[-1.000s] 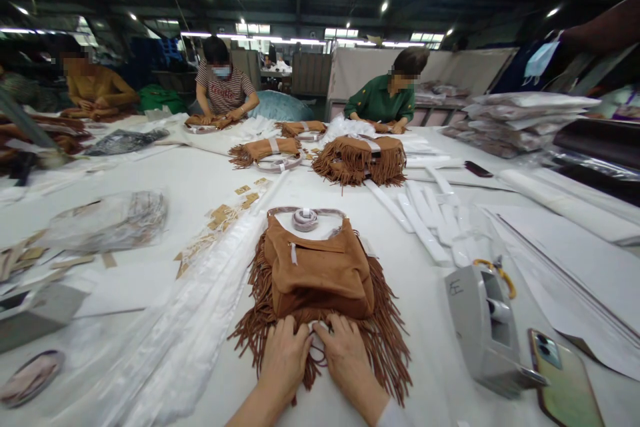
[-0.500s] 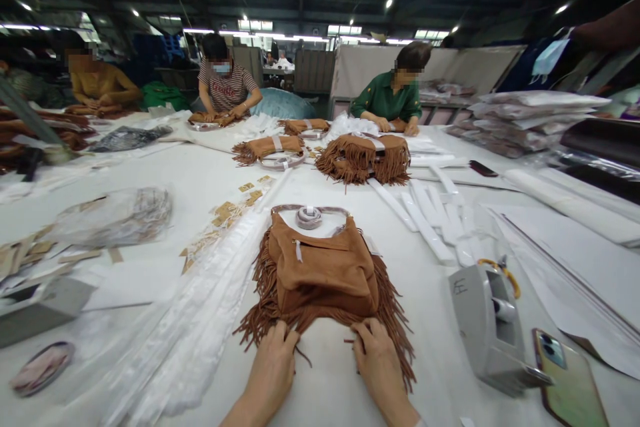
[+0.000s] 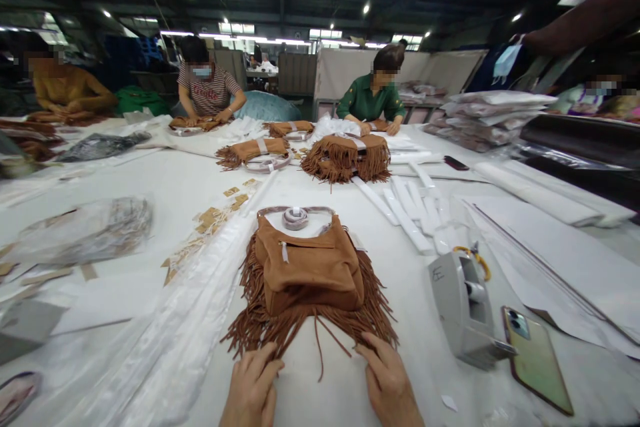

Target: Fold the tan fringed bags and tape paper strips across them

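Observation:
A brown suede bag with long fringe lies flat on the white table in front of me, its wrapped handle at the far end. My left hand rests on the table at the near left tips of the fringe, fingers stretched out and apart. My right hand lies at the near right tips of the fringe, fingers also flat and spread. Neither hand grips anything. A few loose fringe strands trail toward me between the two hands.
A grey tape dispenser and a phone sit to the right. White strips lie beyond them. A long clear plastic bundle runs along the left. More fringed bags and three seated people are at the far side.
My hands have slid toward me and apart, from the middle of the fringe out to its near tips, leaving the fringe combed out wider.

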`<action>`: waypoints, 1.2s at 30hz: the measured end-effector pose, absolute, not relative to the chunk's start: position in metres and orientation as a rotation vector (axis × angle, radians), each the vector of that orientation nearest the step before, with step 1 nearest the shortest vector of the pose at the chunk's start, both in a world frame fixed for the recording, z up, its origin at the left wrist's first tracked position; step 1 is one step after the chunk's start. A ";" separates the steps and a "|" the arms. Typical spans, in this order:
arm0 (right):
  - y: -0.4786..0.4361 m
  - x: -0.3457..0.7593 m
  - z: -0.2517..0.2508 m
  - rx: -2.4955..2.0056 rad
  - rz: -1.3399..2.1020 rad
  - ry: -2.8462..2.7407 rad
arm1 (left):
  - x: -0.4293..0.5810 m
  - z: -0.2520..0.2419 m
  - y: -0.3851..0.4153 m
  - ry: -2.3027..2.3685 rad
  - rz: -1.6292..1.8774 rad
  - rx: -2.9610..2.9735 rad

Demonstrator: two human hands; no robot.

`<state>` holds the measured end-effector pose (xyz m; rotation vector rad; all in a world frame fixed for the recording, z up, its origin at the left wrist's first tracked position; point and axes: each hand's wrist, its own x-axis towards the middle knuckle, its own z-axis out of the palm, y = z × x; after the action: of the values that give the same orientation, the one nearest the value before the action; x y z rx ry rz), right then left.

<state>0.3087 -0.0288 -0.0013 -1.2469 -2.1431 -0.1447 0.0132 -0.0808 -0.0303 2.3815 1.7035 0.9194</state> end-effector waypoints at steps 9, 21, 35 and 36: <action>-0.024 0.261 0.015 -1.121 -0.037 -2.178 | 0.068 0.013 -0.014 1.451 0.704 2.621; -0.027 0.262 0.004 -1.168 0.062 -2.172 | 0.056 -0.012 -0.011 1.478 0.710 2.740; -0.001 0.214 -0.018 -1.665 -0.122 -2.123 | 0.054 -0.035 -0.011 1.554 0.829 2.545; 0.001 0.213 -0.021 -1.655 -0.129 -2.139 | 0.053 -0.035 -0.010 1.555 0.848 2.533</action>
<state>0.2134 0.0006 -0.0206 -1.6547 -2.1393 -0.1292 0.0533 -0.0102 -0.0347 2.5334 1.5545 0.8483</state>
